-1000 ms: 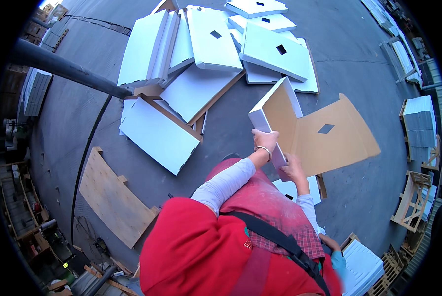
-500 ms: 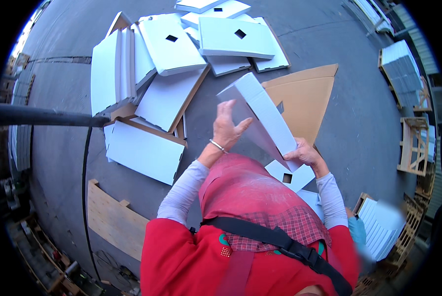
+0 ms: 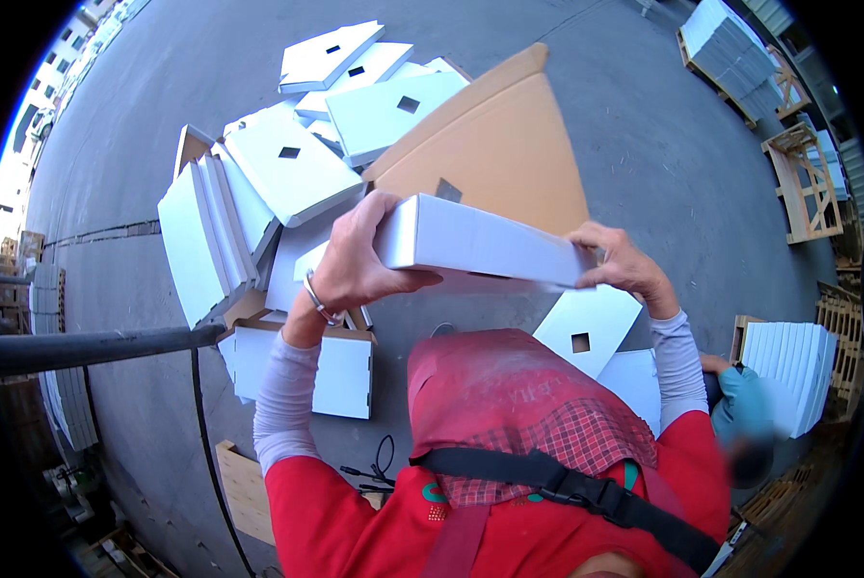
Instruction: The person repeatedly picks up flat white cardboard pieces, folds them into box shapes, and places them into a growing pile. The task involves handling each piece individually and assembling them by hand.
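A flat white cardboard box (image 3: 490,241) is held up in front of me, its long narrow side facing up. My left hand (image 3: 364,255) is closed around its left end, thumb below and fingers over the top corner. At the other end, my right hand (image 3: 629,265) grips the right corner. Just beyond the box rises a large brown cardboard panel (image 3: 499,144) with a cut-out near its lower edge; whether it joins the box is hidden. Below my right hand lies a white box (image 3: 591,328) with a square hole.
White boxes (image 3: 287,154), several with square holes, lie heaped on the grey floor ahead and left. A dark pole (image 3: 104,349) juts in from the left. Pallets with white stacks (image 3: 731,58) stand right. Another person (image 3: 740,414) is close by at lower right.
My left hand has gone from open beside the box to gripping its left end. The box has swung from steeply slanted to nearly level, and the brown panel has moved left and farther away.
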